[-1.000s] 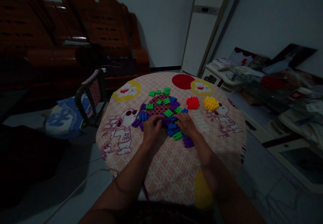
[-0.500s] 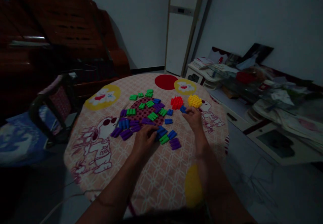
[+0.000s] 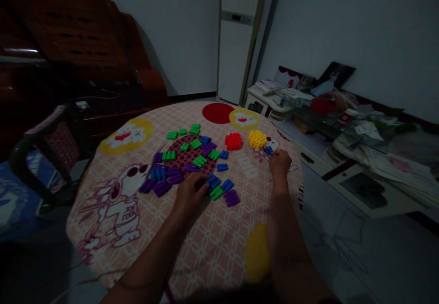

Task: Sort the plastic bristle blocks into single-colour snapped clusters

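My left hand (image 3: 189,193) rests over the near edge of the spread of building blocks, fingers curled, with a dark blue block at the fingertips, partly hidden. Beside it lie blue blocks (image 3: 227,185), a green block (image 3: 216,192) and a purple block (image 3: 232,198). At the right, my right hand (image 3: 280,161) pinches a small blue building block (image 3: 269,150) just above or on the cloth, near the yellow cluster of blocks (image 3: 257,139). Left of the yellow cluster is a red cluster (image 3: 233,141). More green blocks (image 3: 168,156) and purple blocks (image 3: 161,188) lie scattered left.
A patterned cloth covers the round table (image 3: 219,244). A chair (image 3: 51,157) stands at its left, with a wooden sofa (image 3: 78,34) behind. Along the right wall runs a low cabinet (image 3: 329,167) crowded with papers and bags.
My right hand has carried the blue block rightward, from beside the red cluster to the right of the yellow one. The left hand stays by the blue blocks. The view has shifted slightly.
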{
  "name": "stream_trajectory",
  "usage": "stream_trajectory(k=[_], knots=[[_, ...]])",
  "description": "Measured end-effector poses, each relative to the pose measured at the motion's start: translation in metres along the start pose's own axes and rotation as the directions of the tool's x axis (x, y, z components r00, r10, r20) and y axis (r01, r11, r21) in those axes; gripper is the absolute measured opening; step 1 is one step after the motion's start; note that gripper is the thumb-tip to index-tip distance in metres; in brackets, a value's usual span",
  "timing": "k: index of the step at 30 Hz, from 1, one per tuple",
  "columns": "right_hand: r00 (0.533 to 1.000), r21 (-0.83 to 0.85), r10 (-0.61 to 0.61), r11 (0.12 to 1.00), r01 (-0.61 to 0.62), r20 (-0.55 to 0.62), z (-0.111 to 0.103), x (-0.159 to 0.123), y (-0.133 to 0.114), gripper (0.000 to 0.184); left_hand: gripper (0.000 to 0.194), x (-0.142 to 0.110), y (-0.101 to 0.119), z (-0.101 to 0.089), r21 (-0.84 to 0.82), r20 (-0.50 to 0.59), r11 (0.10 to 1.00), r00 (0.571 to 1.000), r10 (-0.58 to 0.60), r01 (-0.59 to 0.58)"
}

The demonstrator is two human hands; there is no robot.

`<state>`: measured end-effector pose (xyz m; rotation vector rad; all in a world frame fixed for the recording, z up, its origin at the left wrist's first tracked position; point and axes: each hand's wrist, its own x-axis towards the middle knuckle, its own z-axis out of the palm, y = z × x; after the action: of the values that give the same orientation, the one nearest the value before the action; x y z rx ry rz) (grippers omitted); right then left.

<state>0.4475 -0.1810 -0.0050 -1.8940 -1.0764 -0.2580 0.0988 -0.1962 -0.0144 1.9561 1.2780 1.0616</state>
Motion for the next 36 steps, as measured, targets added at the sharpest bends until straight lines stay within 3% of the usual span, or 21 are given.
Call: stream_trajectory(k=[6,12,17,22,28,31,36], knots=[[0.986,0.025,0.160,0.987,-0.161,0.036,0.017,0.002,0.008,0.041,0.025,0.001,-0.002,0.000,-0.012,0.018,1.000,1.000,0.000,0.001],[0.991,0.084,0.083,0.992,-0.092,0.103,0.036,0.004,0.007,0.059,0.024,0.002,0.000,0.000,-0.027,0.017,1.000,1.000,-0.004,0.005],[0.985,0.057,0.016,0.998,-0.026,0.169,0.037,0.002,-0.002,0.047,0.025,0.003,0.001,-0.001,-0.024,0.032,1.000,0.999,-0.014,0.015],[0.979,-0.115,0.137,0.986,-0.121,0.152,0.029,0.003,-0.009,0.032,0.026,0.004,0.002,-0.001,-0.021,0.033,1.000,0.999,-0.021,0.022],[0.971,-0.193,0.237,0.954,-0.228,0.023,0.023,0.002,-0.007,0.037,0.024,0.005,0.001,-0.002,-0.031,0.034,0.999,0.999,-0.007,0.008],[0.983,-0.181,0.174,0.970,-0.162,0.056,0.023,0.003,-0.004,0.043,0.025,0.004,0.000,-0.001,-0.027,0.027,1.000,1.000,-0.012,0.013],[0.981,-0.197,0.163,0.970,-0.141,0.101,0.020,0.003,-0.007,0.033,0.026,0.001,0.002,0.000,-0.032,0.031,0.999,0.999,-0.020,0.021]])
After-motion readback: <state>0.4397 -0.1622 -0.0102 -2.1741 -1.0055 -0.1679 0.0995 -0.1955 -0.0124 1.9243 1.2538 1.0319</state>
